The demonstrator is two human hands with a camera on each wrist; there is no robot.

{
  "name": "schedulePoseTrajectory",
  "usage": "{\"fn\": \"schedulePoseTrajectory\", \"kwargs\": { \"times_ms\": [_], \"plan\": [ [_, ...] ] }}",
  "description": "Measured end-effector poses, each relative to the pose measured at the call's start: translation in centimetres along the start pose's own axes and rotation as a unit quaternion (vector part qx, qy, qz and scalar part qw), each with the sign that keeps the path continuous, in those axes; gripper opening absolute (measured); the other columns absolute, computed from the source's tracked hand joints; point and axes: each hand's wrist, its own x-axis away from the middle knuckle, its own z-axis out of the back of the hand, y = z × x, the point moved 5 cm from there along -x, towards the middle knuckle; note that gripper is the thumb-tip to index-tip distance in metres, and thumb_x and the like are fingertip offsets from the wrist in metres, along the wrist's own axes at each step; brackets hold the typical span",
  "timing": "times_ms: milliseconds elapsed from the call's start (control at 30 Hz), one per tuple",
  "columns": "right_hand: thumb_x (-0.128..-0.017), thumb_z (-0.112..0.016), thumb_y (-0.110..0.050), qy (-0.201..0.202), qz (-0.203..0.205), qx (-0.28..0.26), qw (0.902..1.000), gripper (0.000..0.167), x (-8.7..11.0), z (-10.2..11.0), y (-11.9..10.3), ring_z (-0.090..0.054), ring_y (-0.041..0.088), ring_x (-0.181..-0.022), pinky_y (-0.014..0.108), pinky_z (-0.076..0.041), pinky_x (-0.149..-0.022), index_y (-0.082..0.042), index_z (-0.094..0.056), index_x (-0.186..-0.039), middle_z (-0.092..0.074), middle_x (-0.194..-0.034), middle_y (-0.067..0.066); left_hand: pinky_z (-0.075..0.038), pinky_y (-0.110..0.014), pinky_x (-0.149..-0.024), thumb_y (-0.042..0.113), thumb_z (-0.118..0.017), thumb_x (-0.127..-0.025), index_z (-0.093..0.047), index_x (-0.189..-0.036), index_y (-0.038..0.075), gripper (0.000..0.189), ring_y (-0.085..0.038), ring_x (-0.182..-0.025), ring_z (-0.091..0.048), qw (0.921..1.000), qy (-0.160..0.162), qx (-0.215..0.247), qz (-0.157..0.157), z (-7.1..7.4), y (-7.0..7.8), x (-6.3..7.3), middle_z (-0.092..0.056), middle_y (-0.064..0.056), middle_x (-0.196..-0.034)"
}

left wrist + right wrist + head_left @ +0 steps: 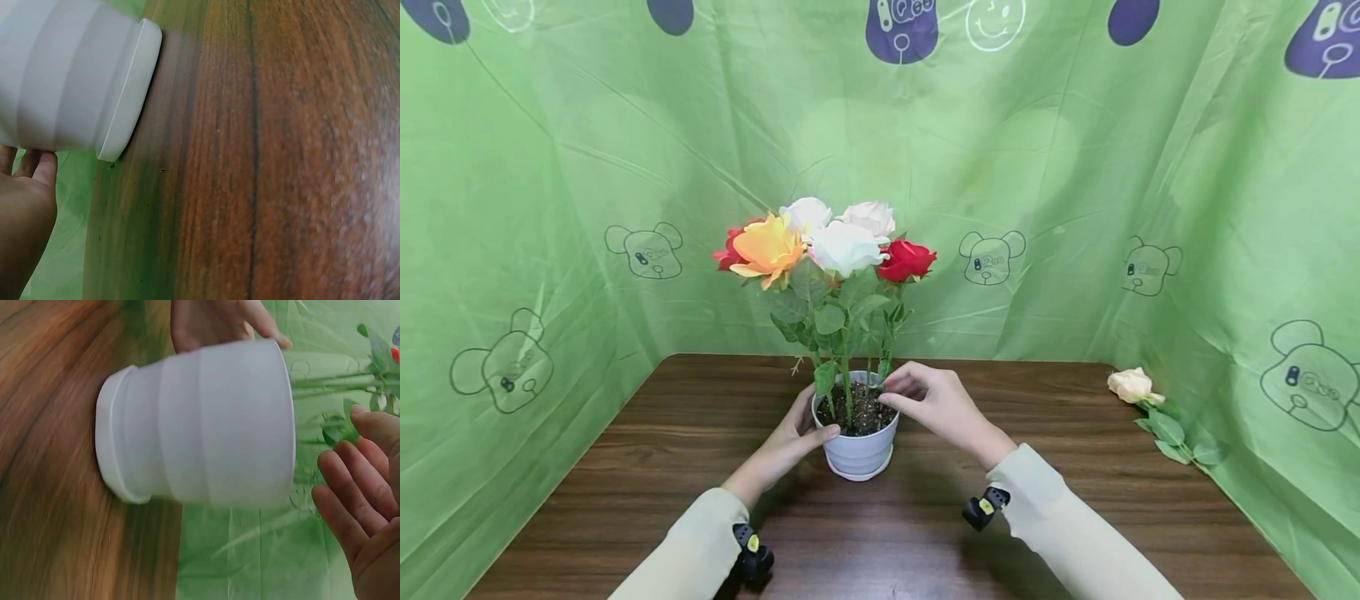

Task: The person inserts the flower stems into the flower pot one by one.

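A white flowerpot [861,454] with a matching saucer [859,476] stands on the table, filled with dark soil [867,417]. Several artificial roses rise from it: white [847,248], orange [767,250] and red [907,260] blooms on green leafy stems [847,367]. My left hand [786,437] holds the pot's left side, thumb at the front rim and fingers around the wall. At the right rim is my right hand [936,400], thumb and fingertips close to a stem above the soil. The right wrist view shows a gap between thumb and fingers [353,487], with a leaf [340,429] beyond.
A pale peach rose [1135,386] lies at the table's right edge, its leaves [1168,429] spread beside the curtain. The brown wooden table [700,417] is enclosed by a green printed curtain [1037,167] at the back and both sides.
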Motion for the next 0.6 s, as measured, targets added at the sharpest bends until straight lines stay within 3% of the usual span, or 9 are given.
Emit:
{"fn": "schedulePoseTrajectory", "kwargs": {
  "times_ms": [267, 600],
  "plan": [
    [-0.089, -0.079, -0.025, -0.004, -0.023, 0.051, 0.9984, 0.016, 2.2, 3.5, 2.3, -0.067, 0.004, -0.077, 0.032, -0.058, -0.07, -0.016, -0.072, -0.1, -0.072, -0.087, -0.014, -0.019, -0.051, -0.118, 0.018, -0.067, -0.097, -0.011, -0.16, 0.018, 0.084, -0.032, -0.15, -0.012, 0.9999, 0.003, -0.004, 0.013, 0.0, -0.2, 0.0, -0.014, -0.013, -0.165],
    [-0.089, -0.078, -0.031, 0.007, -0.079, 0.121, 0.9895, 0.017, 6.1, 8.2, 6.9, -0.067, 0.006, -0.079, 0.03, -0.057, -0.072, -0.019, -0.072, -0.1, -0.071, -0.088, -0.013, -0.023, -0.05, -0.117, 0.018, -0.069, -0.096, -0.014, -0.16, 0.02, 0.085, -0.031, -0.149, -0.017, 1.0, 0.005, 0.001, 0.006, 0.1, -0.2, -0.1, -0.019, -0.011, -0.164]
  ]
}}
